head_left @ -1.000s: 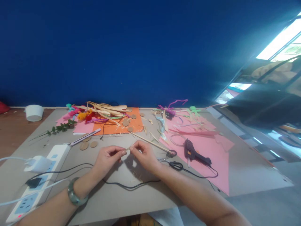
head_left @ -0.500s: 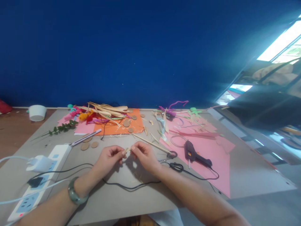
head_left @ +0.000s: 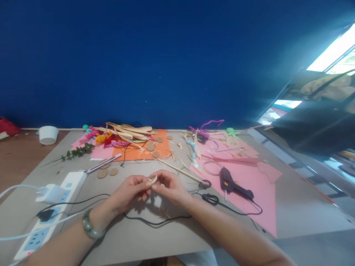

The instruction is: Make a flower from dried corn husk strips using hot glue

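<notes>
Head view: we're pinching a pale strip (head_left: pixel 153 180) in the left hand (head_left: pixel 135 189), over the desk (head_left: pixel 133 247); right hand (head_left: pixel 168 186) is touching its end, pinch unclear. Looks mid-work: we're handling it loose, not seeing it joined. Glue gun (head_left: pixel 235 187) is lying on pink paper (head_left: pixel 266 184); amount left, we're not seeing.

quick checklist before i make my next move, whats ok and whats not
1. Pale strip secure in left hand: ok, pinched at the fingertips.
2. Right hand gripping it too: cannot tell; fingers close around it.
3. Glue gun away from both hands: ok, lying on pink paper.
4. Glue gun hot: cannot tell.
5. Black cord clear of the arms: not ok, runs beneath both forearms.
</notes>
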`<state>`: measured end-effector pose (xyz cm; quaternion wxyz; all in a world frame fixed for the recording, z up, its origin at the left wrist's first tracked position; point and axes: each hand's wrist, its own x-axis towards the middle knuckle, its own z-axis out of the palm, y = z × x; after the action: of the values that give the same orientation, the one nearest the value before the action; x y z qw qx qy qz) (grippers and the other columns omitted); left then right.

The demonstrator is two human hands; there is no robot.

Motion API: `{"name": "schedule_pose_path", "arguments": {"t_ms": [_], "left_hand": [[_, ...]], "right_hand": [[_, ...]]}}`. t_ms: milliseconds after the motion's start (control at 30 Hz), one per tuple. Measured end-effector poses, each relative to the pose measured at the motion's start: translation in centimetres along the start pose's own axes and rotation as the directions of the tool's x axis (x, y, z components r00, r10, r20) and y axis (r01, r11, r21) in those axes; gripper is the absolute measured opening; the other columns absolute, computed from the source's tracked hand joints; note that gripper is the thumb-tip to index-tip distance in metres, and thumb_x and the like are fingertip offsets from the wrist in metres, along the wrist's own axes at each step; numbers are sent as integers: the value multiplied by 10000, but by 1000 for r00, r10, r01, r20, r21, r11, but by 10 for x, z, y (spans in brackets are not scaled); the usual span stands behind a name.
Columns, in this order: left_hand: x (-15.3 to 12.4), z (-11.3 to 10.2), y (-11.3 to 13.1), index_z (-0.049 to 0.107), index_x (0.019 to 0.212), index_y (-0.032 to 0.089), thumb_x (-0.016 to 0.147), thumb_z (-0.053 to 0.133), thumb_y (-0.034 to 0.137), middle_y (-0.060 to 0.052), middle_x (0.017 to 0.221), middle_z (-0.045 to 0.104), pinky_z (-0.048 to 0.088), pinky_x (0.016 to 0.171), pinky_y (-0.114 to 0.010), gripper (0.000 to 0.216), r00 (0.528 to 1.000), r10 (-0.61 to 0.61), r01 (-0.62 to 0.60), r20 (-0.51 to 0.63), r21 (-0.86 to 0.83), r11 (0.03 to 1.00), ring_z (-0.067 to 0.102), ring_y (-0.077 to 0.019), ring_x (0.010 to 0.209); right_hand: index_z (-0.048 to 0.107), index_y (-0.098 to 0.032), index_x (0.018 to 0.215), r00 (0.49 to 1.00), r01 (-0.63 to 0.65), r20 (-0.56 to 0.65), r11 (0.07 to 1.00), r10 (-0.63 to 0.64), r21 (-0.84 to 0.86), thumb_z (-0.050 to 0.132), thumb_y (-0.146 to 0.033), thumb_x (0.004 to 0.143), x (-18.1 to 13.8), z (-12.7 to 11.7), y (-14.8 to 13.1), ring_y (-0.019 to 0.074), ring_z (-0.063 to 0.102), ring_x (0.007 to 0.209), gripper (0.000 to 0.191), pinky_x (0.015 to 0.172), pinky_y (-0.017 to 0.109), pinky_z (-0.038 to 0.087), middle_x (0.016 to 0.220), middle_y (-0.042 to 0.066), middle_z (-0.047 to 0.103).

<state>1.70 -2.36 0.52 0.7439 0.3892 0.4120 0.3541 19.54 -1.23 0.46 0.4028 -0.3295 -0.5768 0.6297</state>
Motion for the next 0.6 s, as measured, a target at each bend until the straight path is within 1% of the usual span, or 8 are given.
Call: {"name": "schedule_pose_path", "arguments": {"t_ms": [100, 167, 233, 333, 400, 500, 600], "left_hand": [[-1, -1, -1, 590, 631, 126, 690, 759, 390, -2, 545, 613, 292, 416, -171, 319, 999, -32, 32, 15, 2, 999, 464, -46, 407], [-1, -1, -2, 590, 628, 125, 697, 757, 382, -2, 544, 613, 294, 414, -170, 313, 998, -46, 46, 30, 10, 999, 462, -44, 403], [-1, -1, -2, 594, 628, 125, 703, 752, 385, -6, 551, 616, 296, 414, -170, 313, 997, -59, 59, 42, 16, 998, 467, -45, 403], [-1, 0, -1, 613, 645, 122, 708, 742, 402, -14, 578, 627, 302, 420, -176, 315, 997, -70, 68, 45, 31, 997, 479, -49, 411], [-1, 1, 0, 631, 663, 118, 714, 732, 418, -24, 602, 638, 305, 428, -182, 320, 998, -52, 50, 36, 56, 997, 480, -51, 419], [0, 1, 1, 652, 699, 117, 743, 699, 438, -30, 621, 638, 315, 445, -192, 328, 1000, 16, -18, 15, 109, 994, 486, -62, 449], [0, -2, -1, 651, 747, 126, 744, 705, 413, -24, 658, 636, 338, 468, -198, 292, 998, 67, -67, 2, 135, 989, 501, -71, 484]], "right_hand": [[639, -183, 915, 1000, -21, 6, 997, 21, 69, 755, -429, 710, 0, 0, 1, 140, 601, 665, 341, 663, 302, 468, 743, 18, 646], [628, -182, 845, 1000, -25, 14, 994, 24, 104, 756, -409, 716, 1, 0, 1, 138, 605, 653, 291, 661, 302, 473, 723, 10, 642], [613, -176, 776, 1000, -20, 12, 993, 19, 116, 762, -391, 713, 1, 0, 1, 129, 596, 636, 269, 651, 290, 467, 694, -1, 630], [597, -169, 736, 1000, -26, -14, 994, 28, 108, 770, -385, 706, 1, 0, 1, 114, 572, 606, 278, 615, 261, 443, 658, -11, 613], [583, -167, 724, 999, -38, -32, 995, 41, 97, 766, -403, 706, 1, -1, 2, 108, 554, 581, 299, 580, 246, 422, 638, -14, 606], [568, -171, 716, 996, -48, -65, 997, 53, 64, 747, -435, 718, 2, -1, 3, 98, 513, 539, 319, 518, 224, 375, 605, -24, 581], [563, -173, 705, 994, -52, -97, 999, 53, 16, 729, -437, 735, 3, -2, 4, 84, 462, 514, 314, 494, 212, 340, 583, -33, 553]]}}
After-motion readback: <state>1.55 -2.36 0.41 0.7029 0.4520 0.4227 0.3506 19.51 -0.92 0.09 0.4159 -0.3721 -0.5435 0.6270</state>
